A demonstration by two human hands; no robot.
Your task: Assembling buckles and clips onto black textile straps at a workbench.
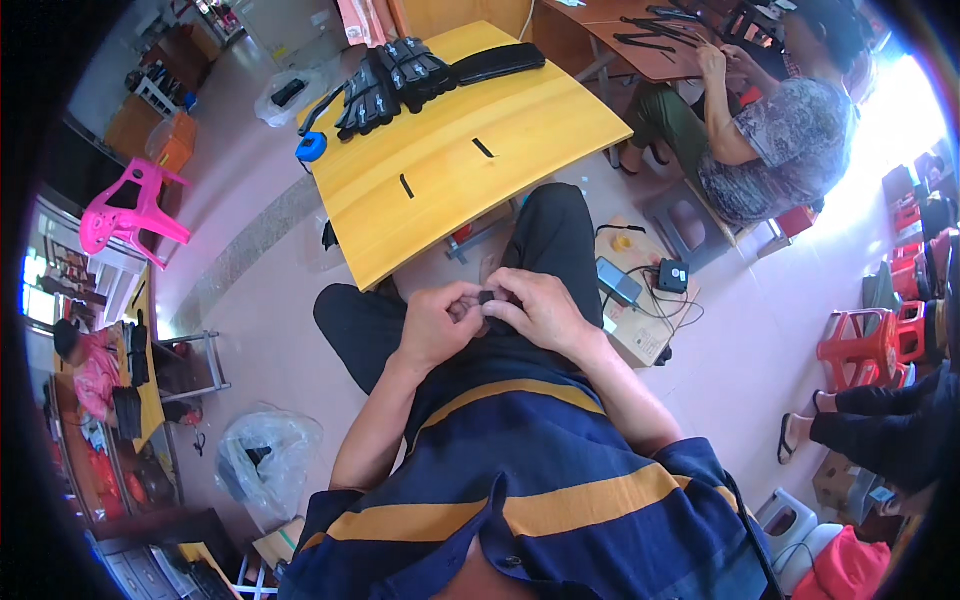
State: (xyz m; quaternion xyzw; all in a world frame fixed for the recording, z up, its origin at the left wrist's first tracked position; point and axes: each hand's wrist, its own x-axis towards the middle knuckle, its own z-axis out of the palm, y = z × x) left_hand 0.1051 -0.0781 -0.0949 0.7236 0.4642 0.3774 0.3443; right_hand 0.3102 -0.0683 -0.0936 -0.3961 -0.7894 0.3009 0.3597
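Head view: left hand [440, 322] and right hand [538, 308] pinch a small black piece [487, 297]

Thumbs and fingertips of both hands come together around the piece, gripping it from either side; each hand is curled nearly closed, and the fingers hide part of what they hold. They are above the lap, over black trousers [556, 232] and in front of a navy shirt [590, 470] with mustard stripes.

Beyond the knees stands a yellow wooden tabletop [560, 125]. Two short black strips [406, 186] lie well apart on it. Toward its far side, bundles of black straps [412, 72] with pale marks are piled close together, with a long black bundle [500, 63] to their right and a blue rounded case [311, 147] at the left edge.

Beside the right knee, a cardboard box [640, 338] carries a phone [619, 282], a black boxy device [673, 275] and looping cables. Past it, a co-worker [780, 150] sits by a brown tabletop [600, 22] where dark straps lie.

Farther out are a pink plastic chair [130, 212] at left, a clear plastic bag [285, 440] on the floor at lower left, and red stools [865, 345] at right.
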